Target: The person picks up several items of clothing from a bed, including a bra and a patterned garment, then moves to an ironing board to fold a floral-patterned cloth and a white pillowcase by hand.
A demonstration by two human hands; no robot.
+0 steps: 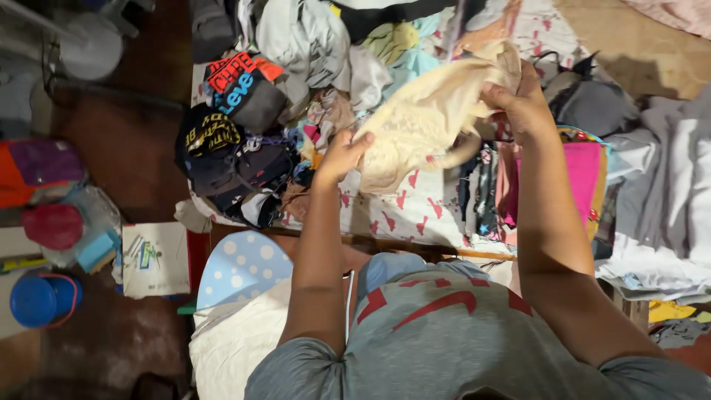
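Both my hands hold up a cream lacy garment (pixel 422 122) above a bed covered in laundry. My left hand (pixel 341 155) pinches its lower left edge. My right hand (pixel 522 100) grips its upper right corner. The cloth hangs stretched between them. Under it lies a white sheet with red shapes (pixel 407 211). A heap of mixed clothes (pixel 326 52) sits beyond the garment, and dark printed garments (pixel 229 148) are piled to the left of my left hand.
Folded pink and patterned clothes (pixel 570 185) lie right of my right arm, grey cloth (pixel 666 185) further right. A blue polka-dot item (pixel 244 267) sits by my left elbow. On the floor at left are a blue tub (pixel 41 296), a red lid (pixel 52 226) and a white box (pixel 155 259).
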